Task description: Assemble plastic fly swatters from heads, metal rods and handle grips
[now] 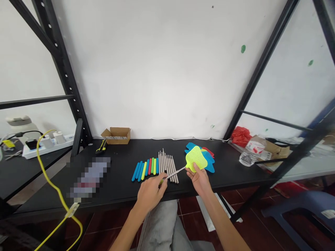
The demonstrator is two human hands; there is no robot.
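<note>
Over the black tabletop [117, 169], you hold a neon-yellow perforated plastic flyswatter [195, 158] with a silver metal rod [176, 173]: left hand [151, 190] fingers clamped on its lower end, right hand [201, 180] fingers pinching its head [199, 155].

I see on my feed the left hand [149, 191] curled, back uppermost, at the handle end of the yellow swatter [196, 157]. The right hand [201, 180] grips its head, thumb on top, fingers underneath. My view shows both bare forearms [128, 223] slanting inward below it.
</note>
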